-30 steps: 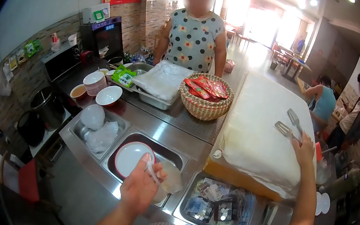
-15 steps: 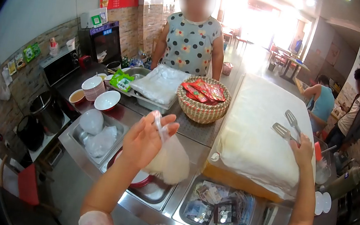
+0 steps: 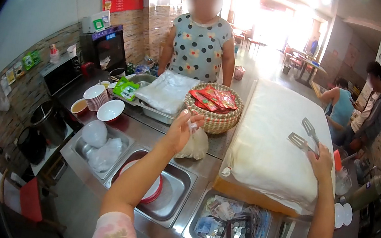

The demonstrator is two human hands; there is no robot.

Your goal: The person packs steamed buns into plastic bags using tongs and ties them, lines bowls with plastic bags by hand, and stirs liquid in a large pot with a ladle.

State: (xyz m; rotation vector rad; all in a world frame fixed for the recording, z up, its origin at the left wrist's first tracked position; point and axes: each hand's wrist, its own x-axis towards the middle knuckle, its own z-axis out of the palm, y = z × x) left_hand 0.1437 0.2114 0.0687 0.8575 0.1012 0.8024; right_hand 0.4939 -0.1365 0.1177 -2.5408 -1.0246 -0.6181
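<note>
Steel counter (image 3: 206,171) across the middle, w/ the big white cloth-covered block (image 3: 271,125) filling its R side. Person opposite (image 3: 197,47) in the spotted top, arms hanging down, no hold on anything that I can see. Nearer us, a steel tray (image 3: 192,223) w/ notes & coins, nobody touching it. Woven basket (image 3: 221,124) b/w block & flat pile of plastic, red pkts (image 3: 212,98) heaped on top

R hand (image 3: 321,162) over at the block's far edge: fingers wrapped round the tongs (image 3: 298,141), slotted heads spread apart over the cloth. Can't tell if they touch it tho

L hand (image 3: 179,132) is out in front, fingers pinching the bunched neck of a clear bag (image 3: 195,147), & that bag hangs just this side of the basket, above the counter; whether its btm rests there, can't tell

So progress, my read: pale stuff's in the bag, neck's gathered, that part looks done. Not done: bag's not out of the L fingers, no one else has it, tongs not put down either
</note>
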